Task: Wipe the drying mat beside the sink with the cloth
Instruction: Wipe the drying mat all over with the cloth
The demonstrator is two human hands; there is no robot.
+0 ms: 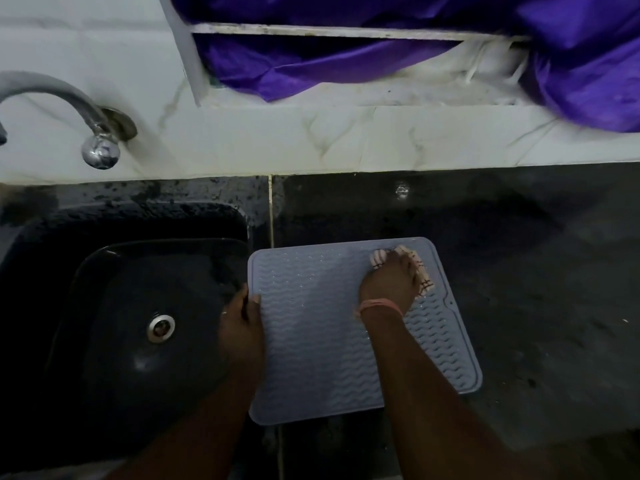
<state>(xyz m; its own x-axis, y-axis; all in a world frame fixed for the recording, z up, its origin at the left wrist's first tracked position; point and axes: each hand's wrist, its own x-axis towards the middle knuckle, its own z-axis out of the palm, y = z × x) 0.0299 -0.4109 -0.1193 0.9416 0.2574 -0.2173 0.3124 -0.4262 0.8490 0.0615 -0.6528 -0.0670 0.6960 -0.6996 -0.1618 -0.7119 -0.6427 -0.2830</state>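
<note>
No writing or labels to read anywhere.

Right hand [389, 284] in the middle of the frame, fingers curled tight around a cloth [420, 271], pressing it down on the upper right part of the mat [311, 341]. Cloth pale with dark stripes, poking out above and to the right of the knuckles. Pink band [381, 306] on the right wrist.

Left hand [242, 327] at the mat's left edge, thumb lying flat on top of the mat. Other fingers over the edge toward the sink [121, 306]; cannot tell how far open, or whether gripping the edge or only resting there. Thin ring on one finger.

Mat pale blue with wavy ridges, lying flat on the dark desk [519, 271], just right of the sink, a bit tilted in the frame. Both forearms crossing the lower part of the mat and hiding some of it.

Sink dark, in the lower left, with a shiny round drain [161, 327]. Tap [69, 112] in the upper left, on the white tiled wall [311, 140]. Purple sheet [381, 57] bunched across the top of the frame, over a white ledge.
</note>
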